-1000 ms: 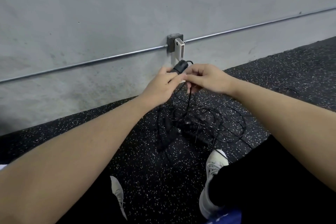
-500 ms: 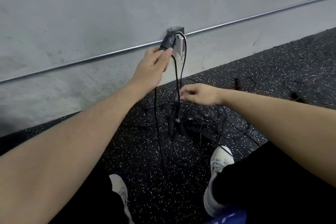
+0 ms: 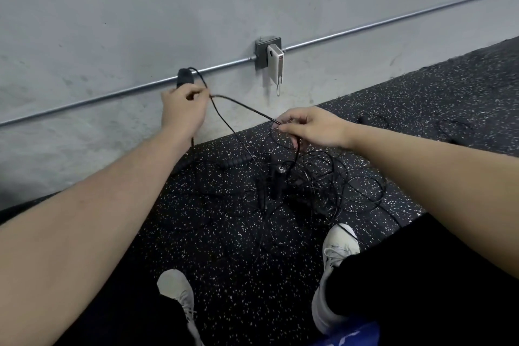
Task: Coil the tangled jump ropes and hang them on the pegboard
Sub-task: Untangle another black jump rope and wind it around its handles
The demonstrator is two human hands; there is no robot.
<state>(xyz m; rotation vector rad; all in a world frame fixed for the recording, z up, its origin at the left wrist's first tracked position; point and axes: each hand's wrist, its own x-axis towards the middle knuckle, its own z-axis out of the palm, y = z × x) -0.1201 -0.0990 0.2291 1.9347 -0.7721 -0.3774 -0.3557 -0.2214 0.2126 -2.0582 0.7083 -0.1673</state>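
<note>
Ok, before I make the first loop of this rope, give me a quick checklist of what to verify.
1. Left hand grips the handle: ok.
2. Right hand pinches the cord: ok.
3. Cord taut between the hands: ok.
4. Cord below the right hand free of the tangled pile: not ok, it runs into it.
5. Second handle located: cannot tell.
6. Pegboard in view: not ok.

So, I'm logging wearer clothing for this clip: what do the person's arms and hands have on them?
Nothing: the left hand and right hand are gloveless, both forearms bare with no sleeve, watch or band in view.
</note>
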